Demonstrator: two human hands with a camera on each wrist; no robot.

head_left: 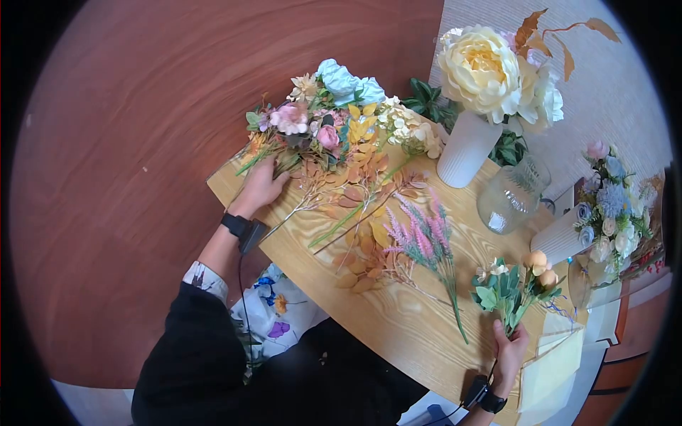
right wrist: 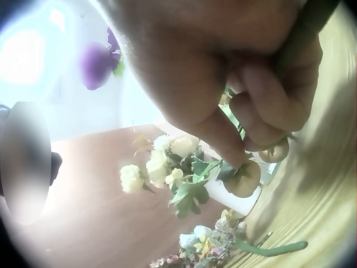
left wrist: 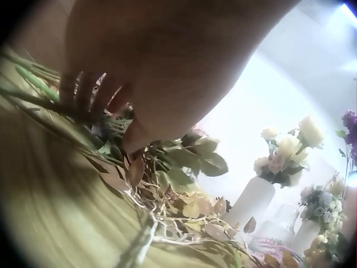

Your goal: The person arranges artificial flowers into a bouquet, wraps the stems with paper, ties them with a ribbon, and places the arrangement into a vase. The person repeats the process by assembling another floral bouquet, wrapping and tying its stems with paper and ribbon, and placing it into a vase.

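Note:
My left hand is at the left end of the flower pile, its fingers curled round a bunch of green stems. Pink flowers and pale blue blooms lie just beyond it. At the table's right side, my right hand grips an artificial flower sprig by its stem, with peach round blooms and green leaves above the fingers. In the right wrist view, thumb and curled fingers close round that stem, a peach bloom just past the thumb.
Orange leaf branches and a pink lavender-like spray lie mid-table. Behind stand a white vase with large cream flowers, a glass vase and another white vase of blue and white flowers. Pale yellow sheets lie at right.

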